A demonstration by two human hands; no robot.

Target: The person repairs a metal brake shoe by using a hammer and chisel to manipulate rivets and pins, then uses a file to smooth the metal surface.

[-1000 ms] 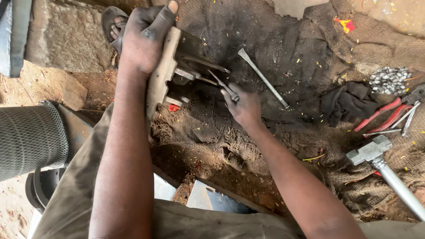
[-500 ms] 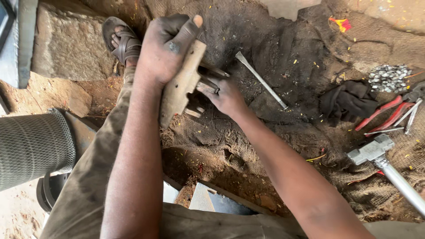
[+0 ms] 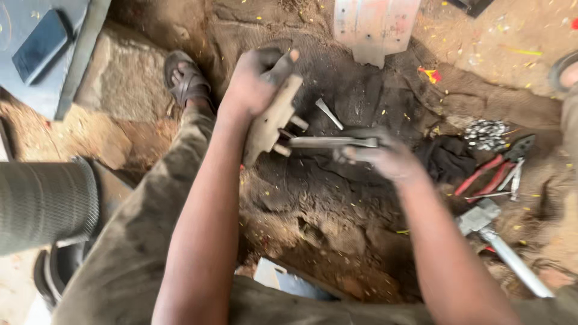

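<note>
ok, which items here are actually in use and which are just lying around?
In use:
left hand
flat metal part
right hand
metal tool

Lying about:
red-handled pliers
hammer
loose metal rod
black cloth
pile of small metal bits

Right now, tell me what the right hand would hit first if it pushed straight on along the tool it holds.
The right hand points its long metal tool leftward; first in line is the flat metal part gripped by the left hand. They look to be touching already, though depth is unclear.
</note>
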